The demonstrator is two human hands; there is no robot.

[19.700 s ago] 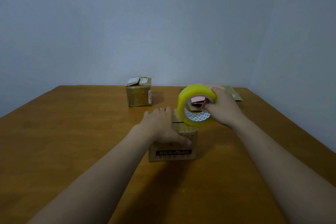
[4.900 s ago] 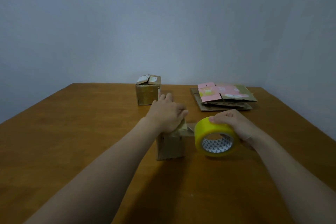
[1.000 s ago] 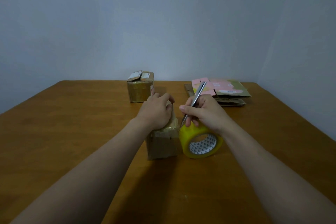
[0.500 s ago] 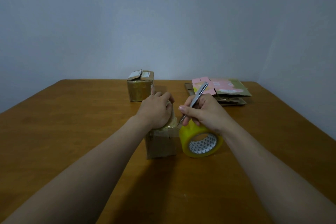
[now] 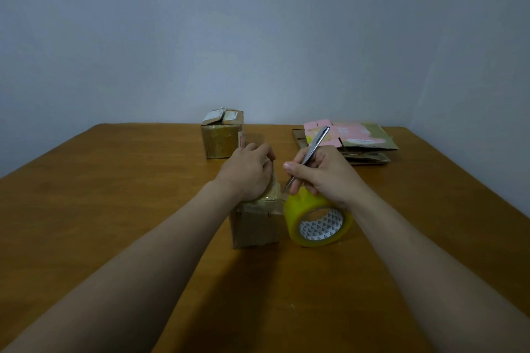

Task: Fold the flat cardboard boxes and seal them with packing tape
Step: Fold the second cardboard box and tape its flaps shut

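A small brown cardboard box (image 5: 255, 226) stands at the table's middle. My left hand (image 5: 249, 172) lies curled over its top and holds it down. Right beside the box stands a yellow roll of packing tape (image 5: 317, 221) on its edge, a strip running from it to the box top. My right hand (image 5: 324, 173) rests on the roll and pinches a slim metal cutter (image 5: 311, 152) like a pen, its tip down at the tape between roll and box.
A taped brown box (image 5: 222, 137) stands at the back centre. A stack of flat cardboard boxes (image 5: 350, 139), the top one pink, lies at the back right. The wooden table (image 5: 114, 195) ends at a plain wall behind.
Over the last second hardly anything moved; the cutter's tip sits a little lower at the tape. Earlier, my right hand held the roll alone, with no cutter.
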